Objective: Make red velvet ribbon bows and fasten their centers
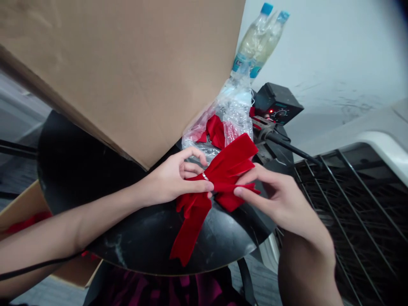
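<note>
Nearest, the left hand (168, 180) and right hand (270, 199) clamp a red velvet bow (225, 176) at frame centre, its middle hidden by fingers. The bow sits over a scuffed black disc (143, 242). Farther up, a crumpled clear plastic bag (236, 112) lies partly behind a cardboard sheet (111, 72); two bottles (258, 42) are cut off by the bag.

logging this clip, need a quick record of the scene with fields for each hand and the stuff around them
left hand: pinching the middle of a red velvet bow, ring on one finger
right hand: pinching the bow's right side
surface: black round board under the bow
behind: clear plastic bag with red pieces, two water bottles
right side: black box with a dial, wire rack
above: cardboard sheet
</note>
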